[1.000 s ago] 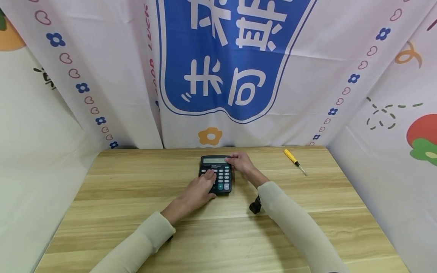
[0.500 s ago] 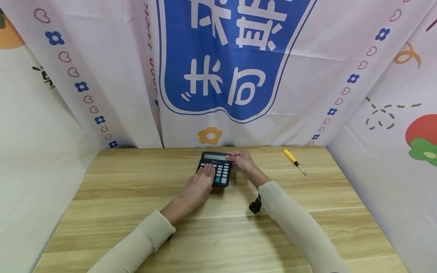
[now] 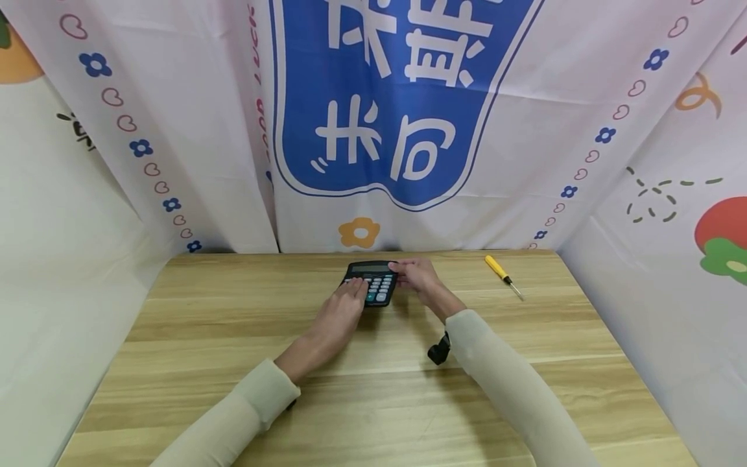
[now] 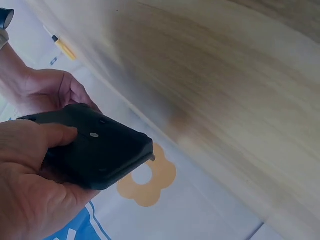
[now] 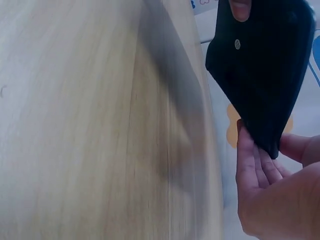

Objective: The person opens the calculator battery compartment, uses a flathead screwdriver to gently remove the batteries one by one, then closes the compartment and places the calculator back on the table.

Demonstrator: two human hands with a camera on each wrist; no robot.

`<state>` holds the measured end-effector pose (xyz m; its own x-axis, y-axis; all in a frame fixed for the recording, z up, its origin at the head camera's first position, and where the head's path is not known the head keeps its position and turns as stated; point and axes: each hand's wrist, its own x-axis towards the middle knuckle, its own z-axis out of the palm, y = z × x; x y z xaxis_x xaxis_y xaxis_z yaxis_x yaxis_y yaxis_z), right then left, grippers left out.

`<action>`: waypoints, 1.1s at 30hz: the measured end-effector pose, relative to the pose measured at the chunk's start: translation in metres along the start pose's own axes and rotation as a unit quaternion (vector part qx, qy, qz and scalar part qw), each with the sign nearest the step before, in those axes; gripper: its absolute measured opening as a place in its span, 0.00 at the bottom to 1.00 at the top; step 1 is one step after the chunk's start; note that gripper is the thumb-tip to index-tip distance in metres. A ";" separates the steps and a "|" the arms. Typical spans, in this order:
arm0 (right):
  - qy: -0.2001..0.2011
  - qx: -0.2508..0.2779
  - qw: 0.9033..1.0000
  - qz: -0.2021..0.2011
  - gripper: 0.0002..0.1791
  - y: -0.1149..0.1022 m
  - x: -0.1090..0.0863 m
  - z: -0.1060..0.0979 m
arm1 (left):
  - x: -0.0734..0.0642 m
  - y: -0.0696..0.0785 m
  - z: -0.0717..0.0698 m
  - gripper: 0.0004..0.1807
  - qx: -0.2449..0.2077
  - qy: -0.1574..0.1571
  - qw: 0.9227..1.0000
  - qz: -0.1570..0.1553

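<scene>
A black calculator [image 3: 382, 285] with a grey display is held off the table near its back edge, tilted with its near end raised. My left hand [image 3: 341, 311] grips its lower left part, fingers over the keys. In the left wrist view the left thumb [image 4: 62, 135] presses on the dark back of the calculator [image 4: 105, 152], beside a small pale oval spot. My right hand [image 3: 420, 279] pinches the upper right corner, thumb on the front. The right wrist view shows that hand's fingers [image 5: 250, 160] behind the calculator's corner.
A screwdriver [image 3: 497, 267] with a yellow handle lies at the back right of the wooden table [image 3: 233, 311]. A printed white curtain [image 3: 315, 220] hangs right behind the table's back edge. White side walls [image 3: 659, 305] flank the table.
The calculator has been lifted off the table, its near end tipping up further toward the back. The left fingers have moved up with it; the right hand keeps its corner.
</scene>
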<state>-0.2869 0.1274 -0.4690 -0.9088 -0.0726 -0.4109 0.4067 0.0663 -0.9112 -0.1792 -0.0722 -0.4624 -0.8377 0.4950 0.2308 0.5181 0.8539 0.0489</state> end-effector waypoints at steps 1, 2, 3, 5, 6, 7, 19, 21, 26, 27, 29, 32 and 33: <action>-0.002 0.004 1.000 -0.002 0.15 0.000 0.000 -0.001 | 0.000 0.000 0.000 0.23 0.000 0.008 1.000 0.000; -0.004 0.008 1.000 -0.005 0.16 0.000 0.000 -0.002 | 0.001 -0.001 0.000 0.24 -0.002 0.014 1.000 -0.002; -0.005 0.011 1.000 -0.008 0.16 0.000 0.000 -0.002 | 0.001 -0.001 -0.001 0.24 -0.005 0.018 1.000 -0.004; -0.009 0.019 1.000 -0.012 0.18 0.001 0.001 -0.003 | 0.000 -0.001 -0.001 0.25 -0.011 0.029 0.999 -0.008; -0.011 0.025 1.000 -0.015 0.18 0.001 0.001 -0.003 | 0.000 -0.001 -0.001 0.25 -0.014 0.037 0.999 -0.010; -0.013 0.030 0.999 -0.017 0.18 0.001 0.001 -0.003 | 0.000 -0.001 -0.001 0.26 -0.020 0.045 0.999 -0.014; -0.055 0.121 0.990 -0.041 0.23 -0.001 0.000 0.004 | 0.004 -0.003 -0.001 0.22 -0.160 0.110 0.978 -0.074; -0.062 0.128 0.989 -0.047 0.25 0.000 0.000 0.006 | 0.004 -0.005 -0.001 0.21 -0.200 0.114 0.969 -0.089; -0.076 0.151 0.984 -0.060 0.27 0.001 0.000 0.011 | 0.005 -0.009 -0.004 0.17 -0.296 0.132 0.939 -0.120; -0.080 0.157 0.982 -0.062 0.27 0.001 0.000 0.012 | 0.006 -0.009 -0.004 0.16 -0.311 0.136 0.932 -0.126; -0.089 0.163 0.981 -0.066 0.26 0.001 -0.001 0.014 | 0.007 -0.011 -0.006 0.13 -0.335 0.140 0.921 -0.142; -0.104 0.159 0.979 -0.076 0.26 0.003 -0.001 0.016 | 0.009 -0.012 -0.008 0.10 -0.362 0.148 0.905 -0.165; -0.107 0.158 0.978 -0.079 0.25 0.003 -0.001 0.017 | 0.010 -0.012 -0.009 0.10 -0.370 0.150 0.901 -0.172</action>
<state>-0.2827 0.1106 -0.4720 -0.9359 -0.2667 -0.2300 0.3019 -0.2712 -0.9139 -0.1921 -0.0789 -0.4519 -0.9436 0.0612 0.3255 0.3036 0.5528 0.7761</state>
